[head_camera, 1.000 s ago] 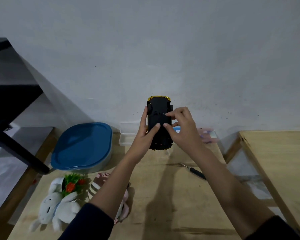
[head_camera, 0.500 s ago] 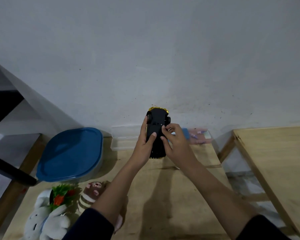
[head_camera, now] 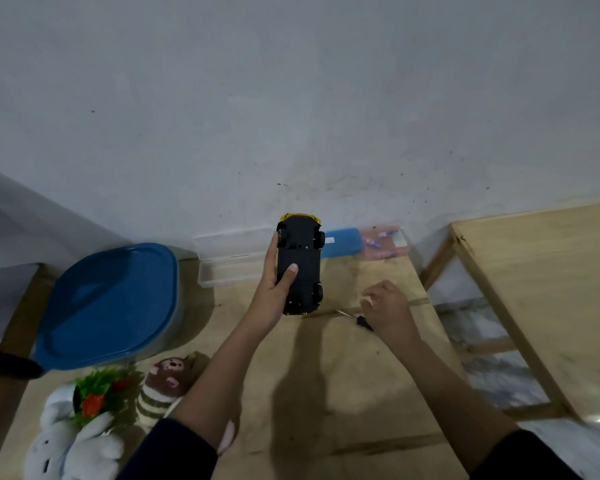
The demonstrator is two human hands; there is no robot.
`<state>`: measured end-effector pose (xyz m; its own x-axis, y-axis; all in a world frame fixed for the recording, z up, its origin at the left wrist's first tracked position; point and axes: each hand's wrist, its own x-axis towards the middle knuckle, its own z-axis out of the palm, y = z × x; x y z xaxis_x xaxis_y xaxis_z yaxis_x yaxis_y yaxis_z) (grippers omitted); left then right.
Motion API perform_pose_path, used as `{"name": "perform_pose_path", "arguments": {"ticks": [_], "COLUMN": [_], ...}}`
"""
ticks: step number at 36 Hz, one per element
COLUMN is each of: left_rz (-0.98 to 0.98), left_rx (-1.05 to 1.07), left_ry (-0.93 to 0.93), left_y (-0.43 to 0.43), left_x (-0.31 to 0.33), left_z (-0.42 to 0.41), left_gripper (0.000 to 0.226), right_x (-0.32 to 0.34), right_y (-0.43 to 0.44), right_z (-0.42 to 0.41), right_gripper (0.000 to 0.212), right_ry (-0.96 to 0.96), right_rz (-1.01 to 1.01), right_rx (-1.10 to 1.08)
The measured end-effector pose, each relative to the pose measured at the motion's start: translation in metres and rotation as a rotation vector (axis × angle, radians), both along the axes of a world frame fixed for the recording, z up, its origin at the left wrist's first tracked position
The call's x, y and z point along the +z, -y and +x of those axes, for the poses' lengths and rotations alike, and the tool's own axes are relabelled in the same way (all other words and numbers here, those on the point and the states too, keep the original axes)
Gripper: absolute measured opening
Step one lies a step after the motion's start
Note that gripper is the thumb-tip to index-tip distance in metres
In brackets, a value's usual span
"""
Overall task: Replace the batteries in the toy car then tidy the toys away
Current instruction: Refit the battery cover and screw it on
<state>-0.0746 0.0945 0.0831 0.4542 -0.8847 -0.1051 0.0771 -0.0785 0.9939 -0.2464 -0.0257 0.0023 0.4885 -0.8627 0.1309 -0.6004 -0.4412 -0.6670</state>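
Early days, I judge: the left hand (head_camera: 271, 293) grips the toy car (head_camera: 302, 259) belly-up above the bench (head_camera: 354, 393), battery cover apparently on, while the right hand (head_camera: 387, 308) curls over the screwdriver (head_camera: 362, 322) at the car's 4 o'clock, grip unclear, and the soft toys (head_camera: 78, 441) at 7 o'clock lie untidied.

The toy car (head_camera: 300, 265) is turned black underside toward the camera, wheels showing at its sides and a rim of yellow body at its far end. The left hand (head_camera: 274, 289) grips it lengthwise, raised over the table (head_camera: 343, 393) near the far edge. At the table's near left corner lie a white plush toy (head_camera: 73, 445), a green-and-red leafy toy (head_camera: 97, 393) on it, and a brown striped plush (head_camera: 163, 386) just beside them.
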Motion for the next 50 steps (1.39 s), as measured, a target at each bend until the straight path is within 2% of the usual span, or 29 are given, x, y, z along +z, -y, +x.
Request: {"name": "perform_pose_path", "arguments": {"ticks": [6,10,13,17,22,24,30,36,50], "left_rz": [0.014,0.027,0.021,0.005,-0.028,-0.034,-0.044,-0.067,-0.085], "left_rx": [-0.001,0.012,0.036,0.076,0.131,0.155,0.182,0.194,0.192], "left_ry": [-0.024,-0.038,-0.041,-0.028,-0.025,-0.017,0.150,0.212,0.216], "left_y": [-0.004,-0.010,-0.013,-0.015,-0.018,-0.017,-0.018,-0.018,-0.019], "left_x": [-0.009,-0.014,-0.014,-0.013,-0.009,-0.007,0.002,0.008,0.012], "left_z": [0.001,0.003,0.005,0.010,0.015,0.017,0.019,0.019,0.016], "left_gripper": [0.061,0.062,0.061,0.060,0.060,0.058,0.056,0.057,0.057], "right_x": [-0.033,-0.039,-0.038,-0.009,0.044,0.063,0.098,0.097,0.102], "right_y": [-0.010,-0.013,-0.010,-0.009,-0.005,-0.006,-0.017,-0.017,-0.018], "right_z": [-0.025,-0.025,-0.020,-0.003,0.018,0.026,0.051,0.061,0.055], "right_gripper": [0.022,0.016,0.013,0.006,0.019,0.020,0.012,0.009,0.012], "right_ry": [-0.308,-0.402,-0.260,0.210,0.645,0.739,0.636,0.539,0.520], "right_rz": [0.132,0.126,0.203,0.401,0.395,0.404,0.235,0.103,0.071], "right_rx": [0.029,0.005,-0.015,-0.109,-0.090,-0.075,0.122,0.191,0.192]}}
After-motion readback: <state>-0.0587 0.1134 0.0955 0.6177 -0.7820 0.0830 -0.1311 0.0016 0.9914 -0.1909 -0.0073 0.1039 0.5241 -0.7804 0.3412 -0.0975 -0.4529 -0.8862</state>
